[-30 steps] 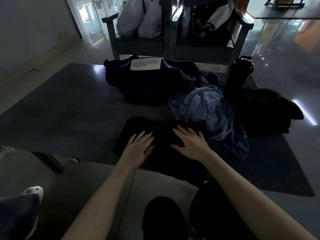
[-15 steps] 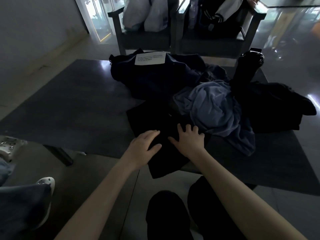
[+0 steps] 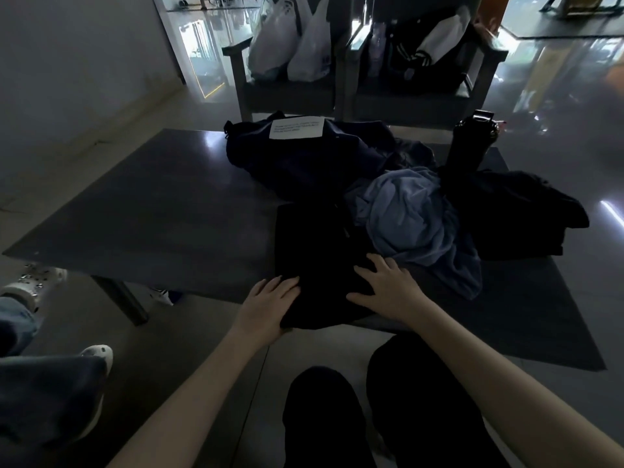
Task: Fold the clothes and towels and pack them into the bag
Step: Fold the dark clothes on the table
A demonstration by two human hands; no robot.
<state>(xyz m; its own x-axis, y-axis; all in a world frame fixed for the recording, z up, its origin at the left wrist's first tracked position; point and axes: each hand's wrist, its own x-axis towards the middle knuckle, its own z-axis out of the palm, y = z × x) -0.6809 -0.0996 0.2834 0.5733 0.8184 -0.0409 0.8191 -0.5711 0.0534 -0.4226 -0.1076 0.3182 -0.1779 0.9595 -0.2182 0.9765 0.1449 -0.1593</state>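
Grips: left hand [image 3: 266, 305], right hand [image 3: 388, 288] pressed flat on black garment [image 3: 314, 251], nothing clasped.
Remaining: blue cloth [image 3: 408, 217] beside bag [image 3: 304, 163], unfolded, unpacked.

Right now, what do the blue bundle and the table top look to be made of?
Blue bundle: soft matte cloth, probably cotton-like; it slumps in loose creases. Table top: hard, smooth, semi-gloss, perhaps laminate or stone; it mirrors light patches.

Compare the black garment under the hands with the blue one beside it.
The black garment lies flat; the blue garment is a crumpled heap. The left hand and right hand press the black garment; the blue garment lies unheld. Both garments lie on the table.
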